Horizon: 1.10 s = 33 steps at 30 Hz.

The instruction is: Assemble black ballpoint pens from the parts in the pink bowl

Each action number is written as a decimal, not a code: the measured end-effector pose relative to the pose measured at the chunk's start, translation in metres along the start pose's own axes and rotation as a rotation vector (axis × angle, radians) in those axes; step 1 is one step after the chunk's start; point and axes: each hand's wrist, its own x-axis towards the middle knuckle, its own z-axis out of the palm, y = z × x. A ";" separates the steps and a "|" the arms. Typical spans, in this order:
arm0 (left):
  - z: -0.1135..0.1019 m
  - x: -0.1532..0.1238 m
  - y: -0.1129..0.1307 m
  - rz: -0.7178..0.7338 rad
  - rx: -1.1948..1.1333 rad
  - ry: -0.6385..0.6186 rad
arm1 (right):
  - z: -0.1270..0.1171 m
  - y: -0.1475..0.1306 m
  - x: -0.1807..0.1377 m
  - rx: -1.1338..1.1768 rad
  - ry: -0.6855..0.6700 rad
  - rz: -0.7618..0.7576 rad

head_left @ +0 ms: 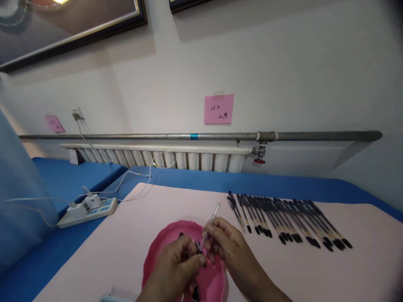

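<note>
Over a pink plate (149,256) with a wavy rim, both my hands are close together. My right hand (231,247) pinches a slim clear pen barrel (215,211), tilted with its upper end pointing away from me. The lower end of the barrel meets the fingertips of my left hand (173,266), which are closed on a small black piece, mostly hidden by the fingers. A few dark bits lie in the plate, partly covered by my hands. To the right, several black-capped pens (277,216) lie side by side in a loose row.
A pink sheet (100,256) covers much of the blue table surface (189,178). At left sits a power strip (90,214) with plugged-in chargers and white cables. Behind the table are a radiator (189,160), a metal pipe (151,137) and a red-handled valve (260,161).
</note>
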 end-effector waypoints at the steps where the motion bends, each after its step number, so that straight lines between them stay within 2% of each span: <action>1: 0.000 -0.002 0.002 -0.014 0.001 -0.036 | 0.000 -0.001 0.000 0.009 -0.003 0.008; 3: -0.002 -0.005 0.007 -0.064 -0.048 -0.139 | -0.001 -0.005 0.001 0.061 0.012 0.007; 5: -0.008 -0.007 0.011 -0.104 -0.095 -0.188 | -0.004 -0.007 0.003 0.076 0.064 -0.007; 7: -0.016 -0.006 0.012 -0.125 -0.046 -0.153 | -0.007 -0.006 0.004 -0.065 0.087 0.023; 10: -0.026 -0.001 0.006 -0.114 0.203 -0.033 | -0.009 0.004 0.002 -0.438 -0.003 0.137; 12: -0.030 0.003 0.000 -0.099 0.393 0.024 | -0.007 0.011 -0.003 -0.648 -0.052 0.152; 15: -0.031 0.005 -0.007 -0.089 0.550 0.027 | -0.002 0.012 -0.016 -0.878 -0.119 0.115; 18: -0.031 0.006 -0.011 -0.100 0.607 0.015 | 0.000 0.002 -0.022 -0.954 -0.201 0.108; 20: -0.030 0.006 -0.012 -0.119 0.645 0.034 | -0.007 -0.005 -0.017 -1.017 -0.127 0.019; 22: -0.029 0.006 -0.012 -0.140 0.663 0.057 | -0.022 -0.011 -0.006 -1.184 0.055 -0.093; 24: -0.026 0.006 -0.011 -0.151 0.663 0.070 | -0.041 -0.014 0.007 -1.528 0.252 -0.086; 25: -0.025 0.006 -0.010 -0.155 0.665 0.078 | -0.051 -0.015 0.013 -1.585 0.300 -0.063; 29: -0.020 0.004 -0.004 -0.173 0.697 0.143 | -0.079 -0.010 0.025 -1.682 0.348 0.011; 33: -0.018 0.002 0.000 -0.163 0.691 0.130 | -0.083 -0.005 0.026 -1.731 0.334 0.077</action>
